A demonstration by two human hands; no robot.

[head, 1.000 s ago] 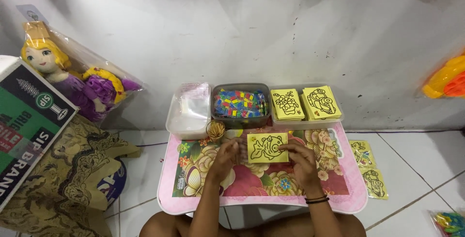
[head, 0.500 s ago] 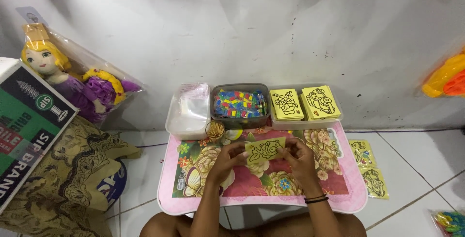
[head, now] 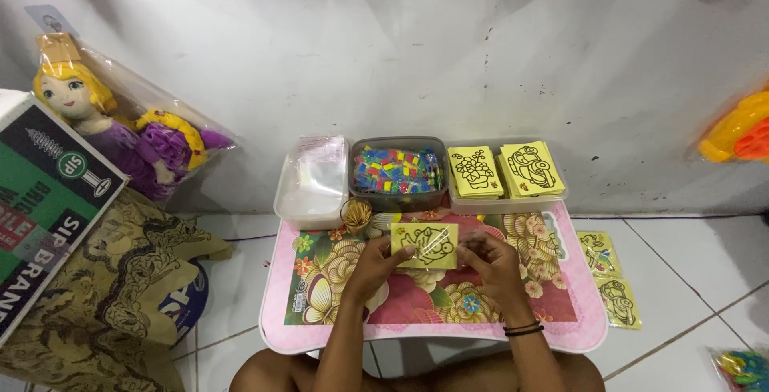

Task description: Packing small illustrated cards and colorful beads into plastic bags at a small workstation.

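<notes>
A yellow card with a black line drawing (head: 424, 245), inside a clear glossy sleeve, is held a little above the small pink floral table (head: 320, 336). My left hand (head: 375, 264) grips the card's left edge. My right hand (head: 490, 261), with a dark band at the wrist, pinches its right edge. Both hands are over the table's middle.
Along the wall stand a clear tub of plastic sleeves (head: 311, 180), a tub of small colourful packets (head: 398, 171) and a tray with two stacks of yellow cards (head: 505, 170). A cup of toothpicks (head: 356, 214) stands in front. Loose cards (head: 607, 278) lie on the floor right; a bagged doll (head: 120, 132) and a box (head: 40, 208) are left.
The yellow card was lying flat on the table under both hands. It has been lifted and turned, and is now held up by its two side edges.
</notes>
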